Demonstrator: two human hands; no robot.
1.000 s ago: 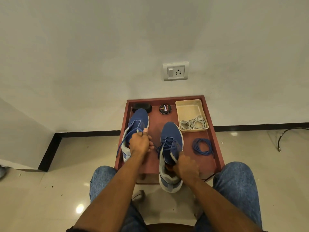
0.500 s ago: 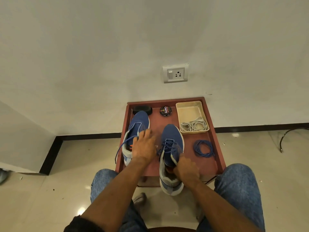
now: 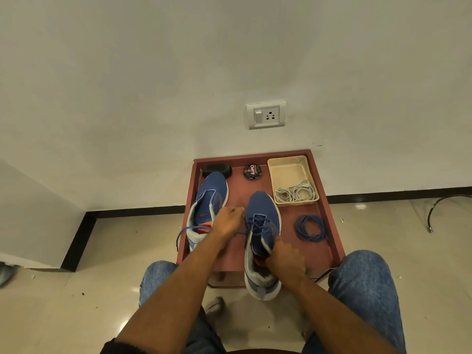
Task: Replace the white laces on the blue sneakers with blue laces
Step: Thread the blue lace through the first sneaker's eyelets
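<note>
Against a plain white wall with a switch-and-socket plate (image 3: 266,114), the low reddish table (image 3: 329,213) carried both blue sneakers, a cream tray (image 3: 286,172) of coiled white laces (image 3: 295,192), a polish tin (image 3: 252,171) and a black brush (image 3: 217,170).

A second earlier the left hand (image 3: 226,222) had been bunched over the left sneaker (image 3: 210,198), gripping its lace; it had since crossed toward the right sneaker (image 3: 263,226), and the left shoe's tongue and orange lining now lay exposed. Its fingers were curled near the crossed blue lace (image 3: 258,222) on the right shoe (whether they actually pinched a strand I could not tell). The right hand (image 3: 286,261) had stayed put, gripping the right sneaker's collar. My reading: attention had shifted to tightening or finishing the right shoe, while a loose blue lace end (image 3: 186,229) trailing off the left shoe suggested that one was unfinished.

Both sneakers lay sole-down, long axes running away from the person, toes toward the wall; the right one's heel overhung the near table edge. A spare coil of blue lace (image 3: 310,227) rested to its right.
</note>
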